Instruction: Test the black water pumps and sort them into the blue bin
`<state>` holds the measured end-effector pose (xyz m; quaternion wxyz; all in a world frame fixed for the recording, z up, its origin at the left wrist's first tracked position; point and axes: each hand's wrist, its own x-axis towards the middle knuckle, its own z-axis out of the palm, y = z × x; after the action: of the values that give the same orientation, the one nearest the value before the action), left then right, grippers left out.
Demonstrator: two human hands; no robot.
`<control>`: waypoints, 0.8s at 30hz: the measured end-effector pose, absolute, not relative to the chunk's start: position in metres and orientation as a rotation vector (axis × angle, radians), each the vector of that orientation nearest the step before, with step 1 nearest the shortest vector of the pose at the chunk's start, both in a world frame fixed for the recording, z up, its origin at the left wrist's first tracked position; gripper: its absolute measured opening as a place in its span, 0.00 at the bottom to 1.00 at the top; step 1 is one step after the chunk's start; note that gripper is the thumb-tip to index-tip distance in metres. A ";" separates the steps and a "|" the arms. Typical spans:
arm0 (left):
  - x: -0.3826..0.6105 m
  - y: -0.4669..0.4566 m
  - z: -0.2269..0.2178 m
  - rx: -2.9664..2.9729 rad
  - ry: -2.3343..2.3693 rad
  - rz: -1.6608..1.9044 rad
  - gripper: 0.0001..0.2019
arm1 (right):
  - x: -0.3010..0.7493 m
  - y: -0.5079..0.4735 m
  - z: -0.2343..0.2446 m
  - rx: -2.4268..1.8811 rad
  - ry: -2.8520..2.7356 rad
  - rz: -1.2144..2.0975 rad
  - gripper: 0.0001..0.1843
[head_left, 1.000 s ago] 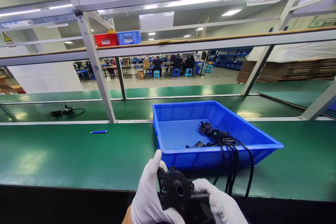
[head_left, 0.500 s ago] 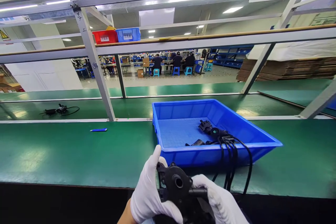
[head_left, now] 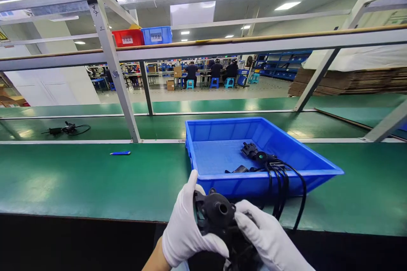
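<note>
Both my hands wear white gloves and together grip a black plastic part with a round hub and a hole, at the bottom middle. My left hand wraps its left side with the forefinger raised. My right hand closes over its right side. Just beyond them a blue plastic tray stands on the green bench. Inside the tray lies another black part whose black cables hang over the tray's front rim.
A small blue pen-like object lies on the green bench to the left. A black cabled part rests on the far belt. Grey frame posts rise behind; red and blue bins sit on the upper shelf. Seated people work far back.
My hands have risen slightly with the black part and turned it a little; my right hand now covers more of it. The view has shifted slightly.
</note>
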<state>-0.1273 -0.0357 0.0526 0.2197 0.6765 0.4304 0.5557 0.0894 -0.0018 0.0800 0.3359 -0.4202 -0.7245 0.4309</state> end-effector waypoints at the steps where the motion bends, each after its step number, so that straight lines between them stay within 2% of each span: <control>1: -0.130 -0.037 0.050 1.981 1.177 1.583 0.72 | 0.092 0.000 0.082 -1.033 -1.916 1.117 0.37; 5: -0.145 -0.043 0.036 2.255 1.187 1.737 0.77 | 0.105 0.009 0.084 -0.656 -2.019 1.058 0.27; 8: -0.144 -0.048 0.027 2.195 1.230 1.756 0.76 | 0.104 0.009 0.084 -0.667 -2.006 1.076 0.27; 10: -0.135 -0.050 0.028 1.991 1.191 1.698 0.70 | 0.094 0.005 0.086 -0.784 -1.961 1.098 0.33; 14: -0.117 -0.043 0.047 1.239 0.979 1.499 0.44 | 0.070 0.002 0.102 -1.032 -1.762 1.249 0.43; 15: -0.116 -0.039 0.052 1.061 0.891 1.462 0.42 | 0.066 0.004 0.107 -1.072 -1.686 1.301 0.43; 17: -0.116 -0.030 0.060 0.835 0.745 1.420 0.44 | 0.061 0.009 0.114 -1.133 -1.592 1.343 0.43; 20: -0.119 -0.024 0.065 0.786 0.739 1.442 0.48 | 0.054 0.013 0.121 -1.136 -1.760 1.281 0.38; 24: -0.122 -0.033 0.086 0.867 0.804 1.545 0.40 | 0.035 0.004 0.135 -1.045 -1.964 1.317 0.25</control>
<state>-0.1223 -0.0332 0.0863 0.5630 0.3684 0.3414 0.6563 0.0351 0.0044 0.1353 0.2744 -0.3888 -0.7305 0.4898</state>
